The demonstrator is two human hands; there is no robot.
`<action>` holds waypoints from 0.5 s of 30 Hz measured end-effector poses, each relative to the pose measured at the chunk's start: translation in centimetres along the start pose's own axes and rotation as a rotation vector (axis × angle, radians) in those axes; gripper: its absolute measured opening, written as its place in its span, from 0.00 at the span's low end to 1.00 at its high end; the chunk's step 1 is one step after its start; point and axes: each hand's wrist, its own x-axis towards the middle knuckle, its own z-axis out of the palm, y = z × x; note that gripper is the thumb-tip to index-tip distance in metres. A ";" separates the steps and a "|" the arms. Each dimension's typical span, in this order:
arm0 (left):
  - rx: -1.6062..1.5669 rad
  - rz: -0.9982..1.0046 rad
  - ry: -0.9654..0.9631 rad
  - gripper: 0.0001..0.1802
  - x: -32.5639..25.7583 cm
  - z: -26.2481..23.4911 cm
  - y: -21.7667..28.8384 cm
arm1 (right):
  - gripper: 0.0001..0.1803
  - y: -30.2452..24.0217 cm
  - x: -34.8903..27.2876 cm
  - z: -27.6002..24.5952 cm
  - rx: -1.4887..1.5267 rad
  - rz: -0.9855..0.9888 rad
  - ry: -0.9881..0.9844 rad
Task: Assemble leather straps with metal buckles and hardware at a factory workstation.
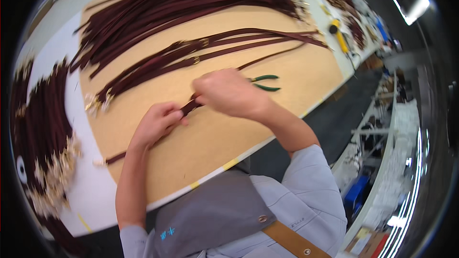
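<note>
here, the left hand [159,123] and the right hand [229,94], both curled closed, grip a dark maroon strap [190,107] near the frame's centre, with green-handled pliers [266,87] right of centre.

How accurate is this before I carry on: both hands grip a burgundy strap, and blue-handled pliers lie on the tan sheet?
One slip: the pliers have green handles, not blue, as the head view shows. They do lie on the tan sheet, and the left hand and right hand grip a burgundy strap.
</note>
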 end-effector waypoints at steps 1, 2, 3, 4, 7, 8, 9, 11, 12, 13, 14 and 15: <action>-0.003 -0.021 0.003 0.08 0.2 0.1 0.2 | 0.09 0.1 -0.1 0.1 -0.017 -0.010 0.019; -0.035 0.009 -0.019 0.07 0.3 0.0 0.2 | 0.09 -0.1 0.0 0.2 -0.026 -0.041 0.033; -0.076 0.029 -0.030 0.07 0.4 -0.1 -0.1 | 0.09 -0.4 0.0 0.5 -0.037 -0.006 0.065; -0.043 0.038 -0.058 0.07 0.6 0.0 0.1 | 0.09 -0.6 0.1 0.7 -0.005 -0.029 0.033; -0.056 0.032 -0.024 0.09 1.0 0.4 0.2 | 0.09 -0.1 -0.1 1.5 0.070 -0.054 0.016; -0.043 0.035 -0.030 0.09 1.0 0.6 0.4 | 0.09 0.2 -0.1 1.8 0.118 -0.065 0.015; -0.035 0.028 -0.013 0.09 1.1 0.8 0.6 | 0.09 0.6 -0.1 1.9 0.174 -0.037 -0.011; -0.015 0.026 0.000 0.09 1.1 0.9 0.7 | 0.08 1.2 0.0 2.6 0.259 -0.020 -0.001; -0.015 0.023 0.012 0.09 1.1 0.9 0.4 | 0.08 1.4 0.0 3.0 0.344 -0.007 -0.005; -0.015 0.021 0.024 0.09 1.2 1.0 0.2 | 0.08 1.7 -0.2 3.4 0.341 -0.004 0.009; -0.003 0.024 0.020 0.09 1.2 1.1 0.2 | 0.08 1.7 -0.4 3.9 0.438 -0.015 0.003; 0.016 0.048 0.031 0.09 1.2 1.3 0.2 | 0.08 1.7 -0.5 4.2 0.535 -0.027 -0.003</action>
